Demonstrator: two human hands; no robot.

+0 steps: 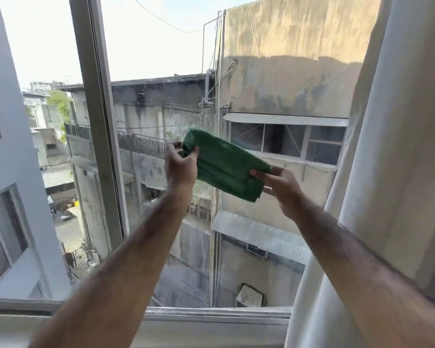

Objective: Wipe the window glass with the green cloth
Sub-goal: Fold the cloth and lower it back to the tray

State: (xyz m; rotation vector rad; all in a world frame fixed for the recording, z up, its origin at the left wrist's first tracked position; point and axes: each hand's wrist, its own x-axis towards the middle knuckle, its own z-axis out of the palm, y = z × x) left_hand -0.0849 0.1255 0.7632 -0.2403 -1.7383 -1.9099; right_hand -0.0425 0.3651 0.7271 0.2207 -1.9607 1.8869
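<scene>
A folded green cloth (pixel 224 164) is held up in front of the window glass (pixel 161 59), stretched between both hands. My left hand (pixel 181 167) pinches its upper left end, thumb and fingers closed on the fabric. My right hand (pixel 279 184) grips its lower right end from the side. The cloth slopes down to the right. Whether it touches the pane I cannot tell. The glass shows faint smears and streaks, with grey and tan buildings outside behind it.
A vertical grey window frame bar (pixel 96 109) divides the panes at left. A pale curtain (pixel 387 146) hangs along the right side, close to my right forearm. The white sill and lower track (pixel 211 315) run across the bottom.
</scene>
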